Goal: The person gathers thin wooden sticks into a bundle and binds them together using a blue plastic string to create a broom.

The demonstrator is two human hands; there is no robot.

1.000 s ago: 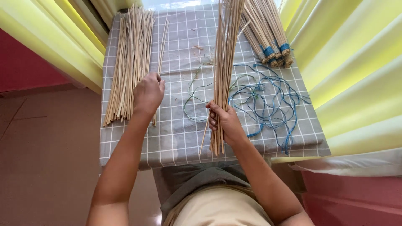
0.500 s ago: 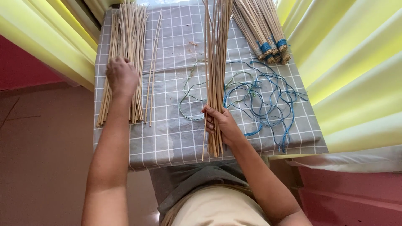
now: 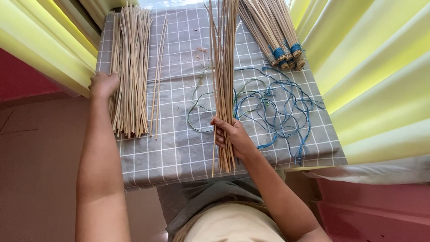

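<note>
Stick bundle (image 3: 222,85) upright-ish over table centre, lower end clenched in right hand (image 3: 233,136). Left hand (image 3: 104,84) rests on loose stick pile (image 3: 130,67) at left edge, fingers curled over sticks. Blue-green cords (image 3: 273,107) just right. Tied bundles (image 3: 275,31) far right on checked cloth (image 3: 179,148).

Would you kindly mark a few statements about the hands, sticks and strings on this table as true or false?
1. The right hand grips a bundle of thin sticks. True.
2. The left hand holds the blue strings. False: it rests at the loose stick pile.
3. The tied bundles lie at the far right of the table. True.
4. The tablecloth is plain red. False: it is grey with a white grid.
</note>
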